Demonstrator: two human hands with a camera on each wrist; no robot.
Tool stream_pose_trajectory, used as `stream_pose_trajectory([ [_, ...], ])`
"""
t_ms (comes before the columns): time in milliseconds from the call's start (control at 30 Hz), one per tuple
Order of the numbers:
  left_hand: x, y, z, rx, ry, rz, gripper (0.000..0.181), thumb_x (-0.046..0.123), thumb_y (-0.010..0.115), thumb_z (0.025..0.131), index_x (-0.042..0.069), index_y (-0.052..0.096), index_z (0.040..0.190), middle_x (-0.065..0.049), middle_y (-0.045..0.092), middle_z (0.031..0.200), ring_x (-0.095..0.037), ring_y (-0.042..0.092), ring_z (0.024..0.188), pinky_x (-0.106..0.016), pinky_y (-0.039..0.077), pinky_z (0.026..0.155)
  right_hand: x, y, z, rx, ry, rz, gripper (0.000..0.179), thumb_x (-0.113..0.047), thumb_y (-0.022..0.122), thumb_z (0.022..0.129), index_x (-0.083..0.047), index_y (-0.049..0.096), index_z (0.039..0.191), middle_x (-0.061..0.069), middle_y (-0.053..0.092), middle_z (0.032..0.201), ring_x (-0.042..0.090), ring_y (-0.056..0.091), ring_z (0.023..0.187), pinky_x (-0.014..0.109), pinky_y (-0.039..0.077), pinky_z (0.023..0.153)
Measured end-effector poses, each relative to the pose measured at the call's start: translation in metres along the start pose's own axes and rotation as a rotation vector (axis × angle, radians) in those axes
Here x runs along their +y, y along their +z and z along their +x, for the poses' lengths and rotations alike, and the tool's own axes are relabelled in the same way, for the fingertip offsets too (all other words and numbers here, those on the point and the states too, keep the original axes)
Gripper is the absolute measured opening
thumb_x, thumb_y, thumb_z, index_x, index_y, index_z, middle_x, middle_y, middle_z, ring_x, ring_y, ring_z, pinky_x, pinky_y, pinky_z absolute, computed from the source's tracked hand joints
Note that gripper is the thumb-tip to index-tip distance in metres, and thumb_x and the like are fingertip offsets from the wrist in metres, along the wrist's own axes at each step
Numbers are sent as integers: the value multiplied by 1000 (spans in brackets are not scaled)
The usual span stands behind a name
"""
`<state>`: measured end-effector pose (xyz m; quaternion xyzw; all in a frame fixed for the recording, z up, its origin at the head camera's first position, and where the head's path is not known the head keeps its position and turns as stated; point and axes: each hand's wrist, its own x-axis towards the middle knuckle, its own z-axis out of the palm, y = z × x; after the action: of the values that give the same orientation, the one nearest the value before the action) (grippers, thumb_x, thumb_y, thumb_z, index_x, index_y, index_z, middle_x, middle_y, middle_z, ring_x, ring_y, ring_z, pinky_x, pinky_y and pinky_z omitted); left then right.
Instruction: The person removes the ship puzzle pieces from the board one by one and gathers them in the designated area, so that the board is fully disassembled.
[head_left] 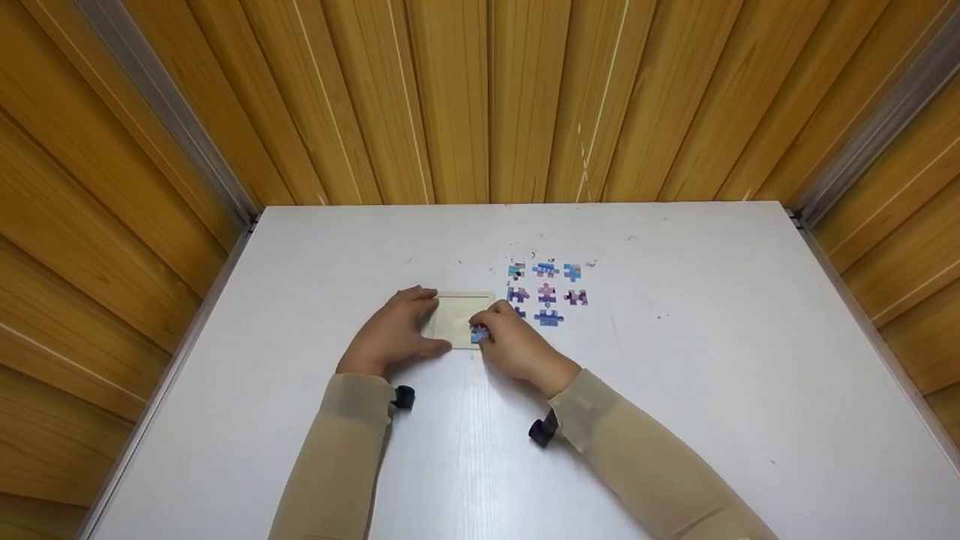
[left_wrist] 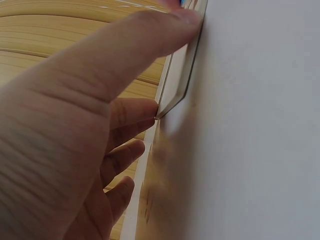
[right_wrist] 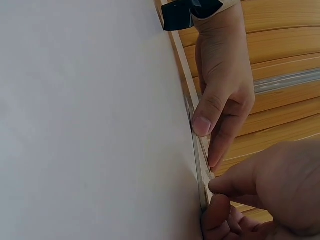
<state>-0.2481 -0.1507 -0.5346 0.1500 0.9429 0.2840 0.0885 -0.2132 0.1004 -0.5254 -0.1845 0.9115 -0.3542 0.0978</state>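
A shallow, pale square puzzle tray (head_left: 454, 319) lies flat on the white table. My left hand (head_left: 394, 330) grips it from the left, thumb on the near edge and fingers at the far side; the left wrist view shows that thumb (left_wrist: 150, 37) along the tray's rim (left_wrist: 182, 75). In its near right corner, my right hand (head_left: 517, 345) pinches a blue-purple jigsaw piece (head_left: 478, 335). Seen from the right wrist, the right fingers (right_wrist: 240, 175) bend down at the tray's edge and mostly hide the piece.
Right of the tray lie several loose jigsaw pieces in rough rows, among them a pink piece (head_left: 547, 294), a purple-blue piece (head_left: 549, 318) and a blue corner piece (head_left: 573, 271). One piece is partly covered by the right hand. Wood-panelled walls (head_left: 517, 97) enclose the white table (head_left: 697, 360).
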Motion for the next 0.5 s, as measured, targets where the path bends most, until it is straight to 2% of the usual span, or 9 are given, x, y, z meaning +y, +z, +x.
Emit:
stream_pose_trajectory([
  [233,0,1,-1,-1,5,12,90,42,99,85,7,63,161,-4,52,177,-31,36,173,-53,34,142,1,-7,-2,-28,-53,13,39,-3,65,108,-2,71,146,18,63,136,32,68,126,51,57,119],
  [367,2,1,1,-1,5,25,91,43,98,86,6,62,161,-3,52,177,-30,36,174,-52,34,143,6,-24,-8,-24,-59,4,38,-7,65,112,-4,70,149,17,62,140,30,67,124,51,58,116],
  [500,3,0,1,-1,-18,13,92,41,100,85,8,63,161,-1,51,178,-28,34,175,-52,32,143,14,-45,-17,1,-43,9,37,-9,65,114,-6,70,151,15,61,146,31,66,133,52,58,119],
])
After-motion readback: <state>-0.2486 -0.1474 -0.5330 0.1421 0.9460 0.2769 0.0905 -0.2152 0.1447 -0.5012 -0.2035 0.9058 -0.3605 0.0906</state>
